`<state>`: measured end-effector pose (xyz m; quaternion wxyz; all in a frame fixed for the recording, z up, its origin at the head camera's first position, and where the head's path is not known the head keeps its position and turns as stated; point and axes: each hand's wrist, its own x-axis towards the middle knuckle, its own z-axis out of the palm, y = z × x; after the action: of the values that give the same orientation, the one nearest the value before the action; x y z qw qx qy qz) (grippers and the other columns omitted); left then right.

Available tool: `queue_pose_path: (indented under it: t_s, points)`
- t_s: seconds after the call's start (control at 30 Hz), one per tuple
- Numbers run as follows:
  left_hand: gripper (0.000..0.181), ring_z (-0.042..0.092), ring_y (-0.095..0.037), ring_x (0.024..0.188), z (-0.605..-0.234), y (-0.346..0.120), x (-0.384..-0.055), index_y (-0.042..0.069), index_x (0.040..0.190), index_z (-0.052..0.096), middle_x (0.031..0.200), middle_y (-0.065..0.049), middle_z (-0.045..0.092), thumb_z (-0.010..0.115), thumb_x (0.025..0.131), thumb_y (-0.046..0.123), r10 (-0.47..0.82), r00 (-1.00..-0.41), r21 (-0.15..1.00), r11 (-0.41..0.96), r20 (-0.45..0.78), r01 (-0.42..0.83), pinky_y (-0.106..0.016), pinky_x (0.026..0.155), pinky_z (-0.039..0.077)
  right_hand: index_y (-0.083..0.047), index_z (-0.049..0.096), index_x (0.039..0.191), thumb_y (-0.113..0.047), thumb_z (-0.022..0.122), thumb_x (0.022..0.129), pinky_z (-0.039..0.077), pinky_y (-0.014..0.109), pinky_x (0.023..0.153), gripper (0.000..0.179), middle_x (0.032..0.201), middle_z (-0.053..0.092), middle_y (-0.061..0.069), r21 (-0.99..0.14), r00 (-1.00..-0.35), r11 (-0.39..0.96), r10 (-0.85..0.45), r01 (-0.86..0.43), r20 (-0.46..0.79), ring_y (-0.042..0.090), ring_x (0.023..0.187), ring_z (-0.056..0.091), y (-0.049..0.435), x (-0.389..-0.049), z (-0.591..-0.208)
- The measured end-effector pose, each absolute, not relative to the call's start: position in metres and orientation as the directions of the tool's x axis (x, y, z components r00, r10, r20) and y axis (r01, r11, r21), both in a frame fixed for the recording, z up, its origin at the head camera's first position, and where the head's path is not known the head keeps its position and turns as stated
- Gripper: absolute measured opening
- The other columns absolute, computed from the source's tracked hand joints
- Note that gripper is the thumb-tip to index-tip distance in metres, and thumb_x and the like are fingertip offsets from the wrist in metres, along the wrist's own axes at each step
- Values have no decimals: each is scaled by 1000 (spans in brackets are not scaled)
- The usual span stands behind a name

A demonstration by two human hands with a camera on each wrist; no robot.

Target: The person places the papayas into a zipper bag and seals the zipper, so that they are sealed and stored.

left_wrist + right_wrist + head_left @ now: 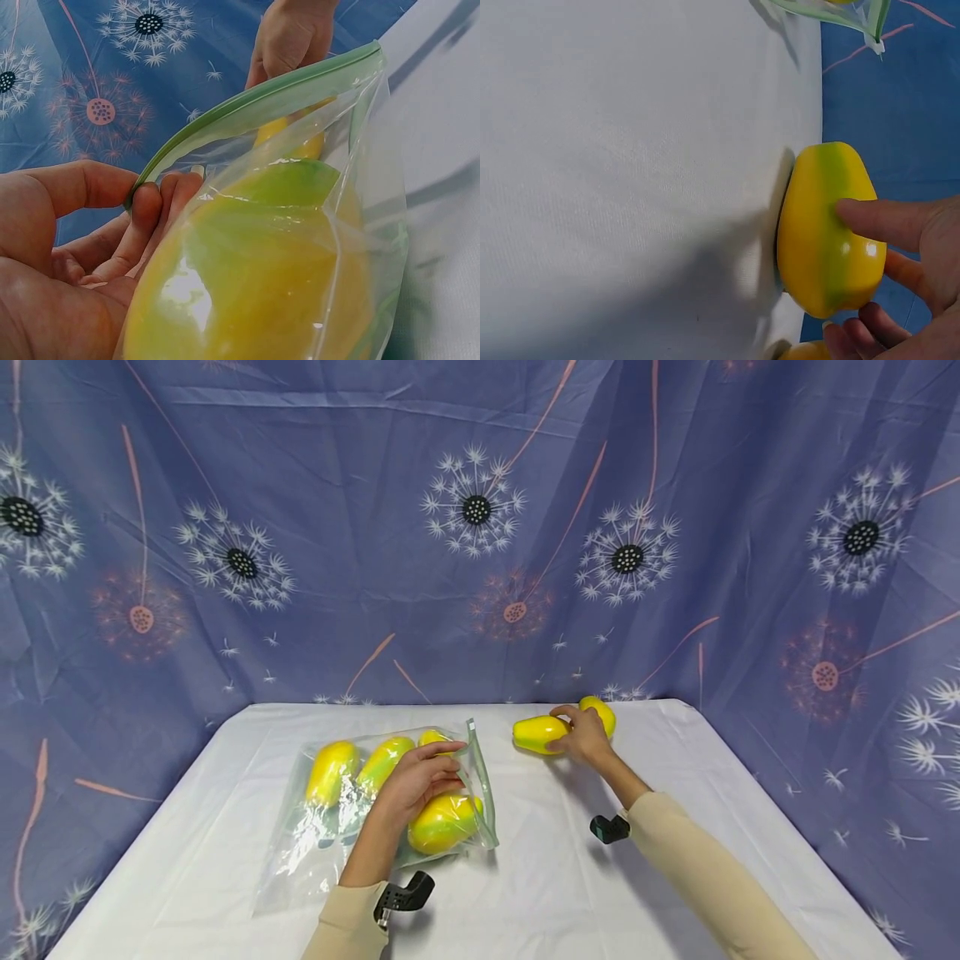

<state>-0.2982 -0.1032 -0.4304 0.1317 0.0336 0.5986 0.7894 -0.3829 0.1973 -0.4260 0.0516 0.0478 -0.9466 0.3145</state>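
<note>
A clear zip bag (288,852) lies on the table with several yellow-green papayas (332,772) inside. My left hand (416,783) is at the bag's mouth. In the left wrist view its thumb and finger pinch the green zip edge (225,109), and one papaya (255,262) bulges the film beside it. To the right, my right hand (583,735) grips a papaya (537,734) between thumb and fingers, seen closely in the right wrist view as a papaya (829,232) with a green stripe. A second loose papaya (600,713) sits just behind that hand, partly hidden.
A white cloth (540,893) covers the table. Behind it hangs a blue dandelion-print curtain (375,568), reaching round both sides. Black wrist cameras (408,893) jut from both sleeves.
</note>
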Motion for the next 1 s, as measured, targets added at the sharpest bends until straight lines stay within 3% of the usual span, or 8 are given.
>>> queue_pose_path:
  t_s: [0.4, 0.6, 0.8, 0.9, 1.0]
  points:
    - [48, 64, -16, 71, -431, -101, -299, -10, 141, 52, 83, -4, 60, 59, 94, -4, 255, -962, 956, -241, -103, -166, -26, 74, 62, -4, 60, 132, -11, 85, 73, 38, 61, 109, 64, 132, 63, 25, -581, -969, 789, -72, -200, 236, 48, 123, 55, 195, -371, -438]
    - [46, 63, -16, 71, -433, -103, -297, -9, 139, 55, 80, -4, 60, 59, 94, -4, 232, -966, 959, -230, -111, -165, -27, 74, 62, -8, 56, 138, -11, 83, 72, 40, 63, 108, 71, 133, 60, 24, -608, -973, 772, -60, -188, 224, 44, 124, 53, 186, -360, -450]
    - [48, 65, -16, 72, -433, -103, -298, -10, 140, 53, 82, -4, 61, 60, 94, -3, 254, -963, 959, -236, -92, -154, -27, 75, 62, -5, 59, 134, -8, 84, 71, 40, 63, 106, 68, 129, 62, 24, -616, -955, 760, -24, -210, 296, 45, 120, 54, 182, -357, -456]
    - [49, 65, -16, 71, -433, -103, -298, -11, 141, 51, 82, -3, 62, 59, 94, -3, 265, -960, 960, -234, -91, -156, -27, 75, 62, -4, 61, 132, -9, 85, 70, 42, 60, 105, 67, 128, 65, 24, -622, -954, 753, -21, -213, 300, 44, 118, 56, 182, -355, -455]
    - [48, 64, -15, 71, -433, -103, -298, -12, 142, 50, 80, -3, 61, 58, 94, -3, 259, -961, 960, -232, -92, -155, -27, 75, 62, -4, 63, 130, -12, 88, 68, 48, 53, 96, 67, 124, 67, 24, -632, -959, 745, -34, -211, 280, 39, 109, 60, 181, -352, -451]
